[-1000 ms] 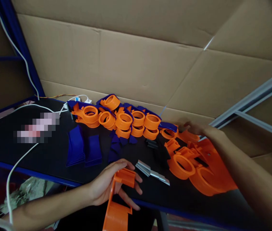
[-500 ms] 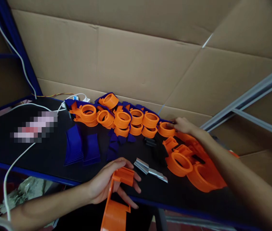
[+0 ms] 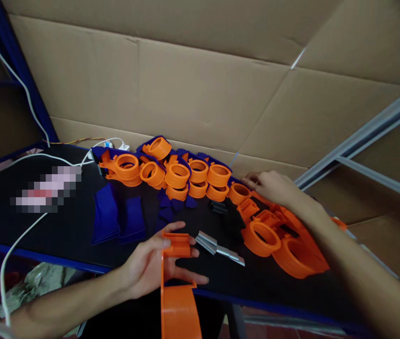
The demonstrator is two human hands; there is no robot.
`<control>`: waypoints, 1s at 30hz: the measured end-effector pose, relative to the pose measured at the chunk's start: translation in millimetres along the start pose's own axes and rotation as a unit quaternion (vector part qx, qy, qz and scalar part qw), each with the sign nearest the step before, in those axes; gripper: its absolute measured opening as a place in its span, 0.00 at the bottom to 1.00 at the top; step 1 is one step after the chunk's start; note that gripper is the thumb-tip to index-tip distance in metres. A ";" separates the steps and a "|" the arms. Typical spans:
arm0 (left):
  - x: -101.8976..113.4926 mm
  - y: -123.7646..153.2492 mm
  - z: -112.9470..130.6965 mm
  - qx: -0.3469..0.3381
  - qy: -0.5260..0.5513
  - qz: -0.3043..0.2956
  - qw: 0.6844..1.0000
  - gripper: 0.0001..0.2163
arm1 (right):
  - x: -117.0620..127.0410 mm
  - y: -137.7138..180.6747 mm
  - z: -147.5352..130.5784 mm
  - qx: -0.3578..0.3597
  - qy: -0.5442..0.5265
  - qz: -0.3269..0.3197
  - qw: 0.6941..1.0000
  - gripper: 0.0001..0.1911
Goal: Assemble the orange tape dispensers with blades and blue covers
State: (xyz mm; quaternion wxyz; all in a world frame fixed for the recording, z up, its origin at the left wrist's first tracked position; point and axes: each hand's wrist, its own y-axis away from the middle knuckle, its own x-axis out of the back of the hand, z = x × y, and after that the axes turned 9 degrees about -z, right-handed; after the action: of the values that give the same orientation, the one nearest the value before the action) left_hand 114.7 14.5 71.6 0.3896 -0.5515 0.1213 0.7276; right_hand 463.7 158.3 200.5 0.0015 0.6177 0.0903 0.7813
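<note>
Between the thumb and fingers of my left hand is an orange plastic tape dispenser frame, held upright by its upper end at the table's front edge. Its lower part runs out of view. My right hand hovers at the right end of a row of orange dispensers with blue parts, just behind the last ring. The fingers are loosely bent and slightly apart, and no object shows in them. Below that wrist lie larger loose orange dispenser frames, partly covered by my right forearm.
Fanned stacks of blue plates lie left of the middle, with small blue pieces beside them. Silver metal strips and dark pieces sit near the centre. A white cable crosses the left side. Cardboard walls the back.
My right hand has lifted back off the last orange ring in the row. The dispenser in my left hand has turned more upright, and the left fingers have spread a little.
</note>
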 end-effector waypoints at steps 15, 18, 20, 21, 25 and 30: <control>-0.3 1.2 0.0 0.004 -0.137 0.069 0.988 0.20 | -55.0 111.5 -143.5 0.187 0.069 0.039 0.979 0.09; 5.3 -0.4 1.1 0.000 -0.133 0.085 0.987 0.21 | -66.2 111.9 -148.9 0.165 0.081 0.088 0.979 0.09; 8.7 -1.5 2.0 0.005 -0.122 0.081 0.989 0.21 | -71.3 113.3 -152.1 0.156 0.077 0.110 0.979 0.08; 9.7 -1.9 2.5 0.005 -0.117 0.079 0.990 0.21 | -72.9 114.1 -153.1 0.151 0.075 0.116 0.979 0.08; 9.5 -2.3 4.8 -0.019 -0.099 0.105 0.989 0.21 | -74.9 116.2 -152.6 0.130 0.064 0.136 0.980 0.08; 4.7 -2.7 5.6 -0.028 -0.114 0.144 0.983 0.22 | -68.6 112.3 -142.7 0.128 -0.053 0.130 0.982 0.09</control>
State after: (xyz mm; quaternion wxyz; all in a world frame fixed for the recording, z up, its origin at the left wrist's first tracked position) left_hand 112.2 21.7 70.1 0.2765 -0.4523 0.1332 0.8374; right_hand 354.5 20.3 118.9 -0.1741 0.6596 0.1081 0.7232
